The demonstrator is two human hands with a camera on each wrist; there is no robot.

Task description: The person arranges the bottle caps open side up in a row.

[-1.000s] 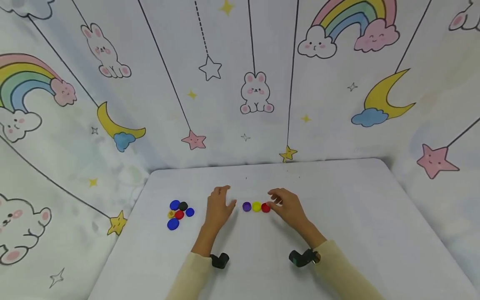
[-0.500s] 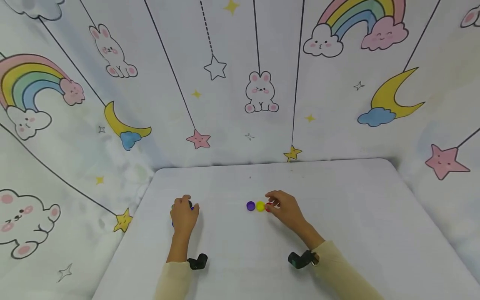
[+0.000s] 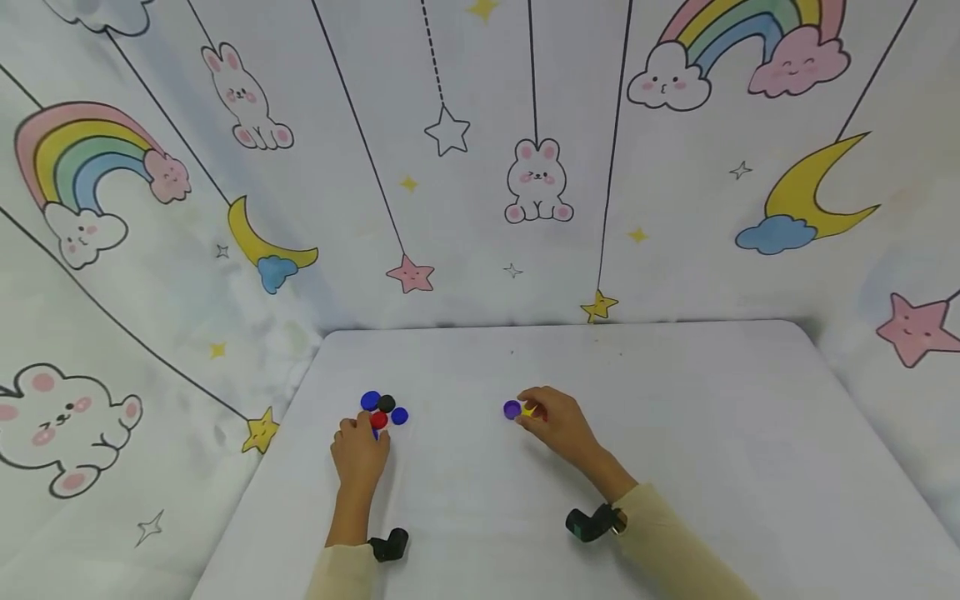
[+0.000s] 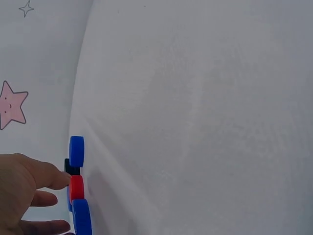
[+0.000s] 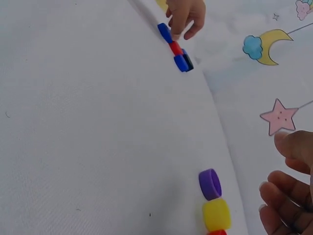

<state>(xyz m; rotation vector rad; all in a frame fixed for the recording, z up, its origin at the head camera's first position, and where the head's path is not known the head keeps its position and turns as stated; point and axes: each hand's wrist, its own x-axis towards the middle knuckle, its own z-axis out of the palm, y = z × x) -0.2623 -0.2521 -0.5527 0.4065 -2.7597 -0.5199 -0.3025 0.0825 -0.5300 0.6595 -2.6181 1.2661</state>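
On the white table, my left hand (image 3: 360, 454) reaches over the near side of a cluster of bottle caps. Blue caps (image 3: 371, 400), a black cap (image 3: 386, 403) and a red cap (image 3: 378, 420) show beyond it. Its thumb tip overlaps the near blue cap (image 4: 82, 217) in the head view; the cluster's yellow cap is hidden. My right hand (image 3: 561, 427) hovers with relaxed, bent fingers at a short row: a hollow purple cap (image 5: 210, 184), a yellow cap (image 5: 216, 214) and a red cap (image 5: 216, 232). The head view hides that red cap behind the hand.
The white table (image 3: 465, 500) ends at a wall (image 3: 465, 208) of printed cloth with rabbits, stars and moons. Each wrist carries a black camera, one on the left (image 3: 389, 545) and one on the right (image 3: 592, 523).
My left hand has gone left from the middle to the cluster, then back toward its near side. My right hand has shifted slightly left along the row. The head view has turned left.
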